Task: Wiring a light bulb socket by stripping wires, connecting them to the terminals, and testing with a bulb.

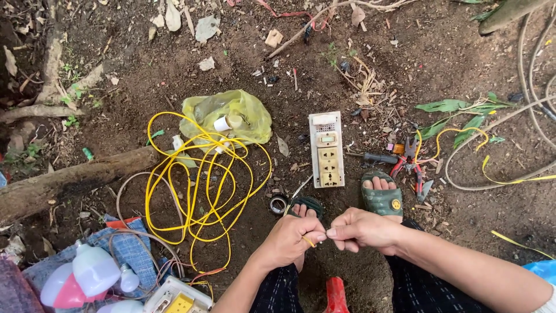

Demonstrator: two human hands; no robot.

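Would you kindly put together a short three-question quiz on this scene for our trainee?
1. True or false: both hands pinch a short yellow wire piece.
2. What lies on the soil just beyond the green sandal? A) socket board B) bulb C) log
3. What colour is the coiled cable?

Key: 1 true, between left hand and right hand. 2 A, socket board. 3 yellow.

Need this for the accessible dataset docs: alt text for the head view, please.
Seen from above, a person's left hand and right hand pinch a short piece of yellow wire between them over bare soil. A tangled yellow cable and a yellow plastic bag lie to the left, a beige socket panel ahead, and red-handled pliers beside a green sandal.
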